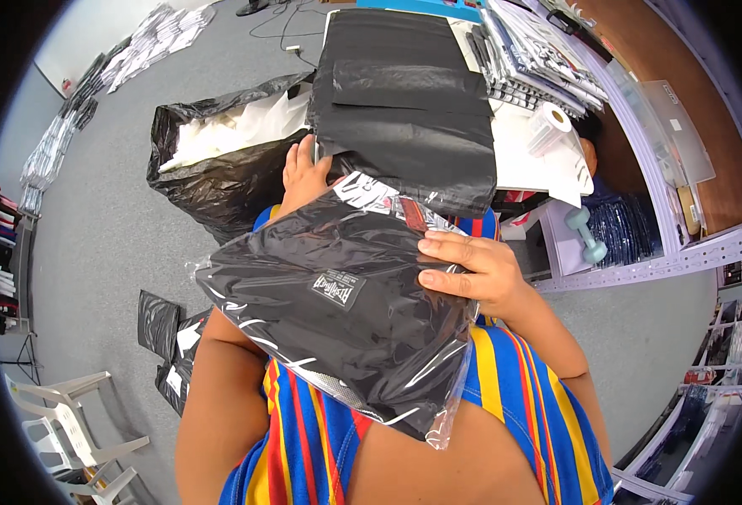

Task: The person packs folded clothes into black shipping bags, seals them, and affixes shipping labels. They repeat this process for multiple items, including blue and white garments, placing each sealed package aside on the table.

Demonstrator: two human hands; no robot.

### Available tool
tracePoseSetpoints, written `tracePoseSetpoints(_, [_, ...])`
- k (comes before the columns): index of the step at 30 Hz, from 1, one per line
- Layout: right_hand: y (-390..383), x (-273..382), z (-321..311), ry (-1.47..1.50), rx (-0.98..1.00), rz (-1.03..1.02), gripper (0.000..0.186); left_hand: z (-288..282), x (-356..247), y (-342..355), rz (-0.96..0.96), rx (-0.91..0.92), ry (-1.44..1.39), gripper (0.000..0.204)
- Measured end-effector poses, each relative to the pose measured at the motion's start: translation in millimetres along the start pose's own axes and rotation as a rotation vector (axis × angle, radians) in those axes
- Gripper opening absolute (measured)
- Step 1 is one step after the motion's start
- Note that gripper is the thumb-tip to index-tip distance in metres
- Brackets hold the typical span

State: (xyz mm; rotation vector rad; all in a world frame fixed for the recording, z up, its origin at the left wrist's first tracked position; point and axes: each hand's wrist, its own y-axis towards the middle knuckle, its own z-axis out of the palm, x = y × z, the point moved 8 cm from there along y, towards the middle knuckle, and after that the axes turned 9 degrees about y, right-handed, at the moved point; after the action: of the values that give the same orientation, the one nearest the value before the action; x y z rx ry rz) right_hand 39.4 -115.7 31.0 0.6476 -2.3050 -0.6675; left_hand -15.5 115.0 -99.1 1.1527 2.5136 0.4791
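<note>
A folded black garment (337,244) in a clear plastic bag, with a small dark label on its front, is held tilted over my lap. Its upper edge shows white-and-black print and a patch of red. My right hand (476,269) grips the bag's right side, fingers lying on top and the thumb hidden. At the left edge of a pile of black plastic mailing bags (404,93) lies my left hand (303,175), its fingers stretched out and apart. The garment's bag covers part of that wrist and forearm.
A black bin bag (219,181) of white scraps stands left of the table. To the right are a roll of labels (549,126), stacked bagged clothes (539,67) and a pale dumbbell (585,234). White plastic chairs (76,421) and black parcels (160,324) are at lower left.
</note>
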Motion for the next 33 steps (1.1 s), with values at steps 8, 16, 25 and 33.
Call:
tracePoseSetpoints(8, [-2.4,-7.4,-2.2,-0.047,-0.038,0.015,0.029,-4.1,6.7,5.4,-0.069,0.059,-0.298,0.030])
tracePoseSetpoints(16, [-36.0,-29.8,-44.6,-0.389,-0.070,0.255,0.031,-32.0,-8.3,-1.6,-0.395,0.357,-1.180,0.031])
tracePoseSetpoints(25, [-23.6,-36.3,-31.4,-0.427,0.077,0.619,0.054,-76.9,-43.7,-11.2,-0.134,0.200,-0.532,0.051])
tracePoseSetpoints(33, [-154.9,-129.8,-70.9,-0.241,-0.585,0.919,0.039,-9.5,1.4,-78.8,-0.393,0.214,-1.123,0.054])
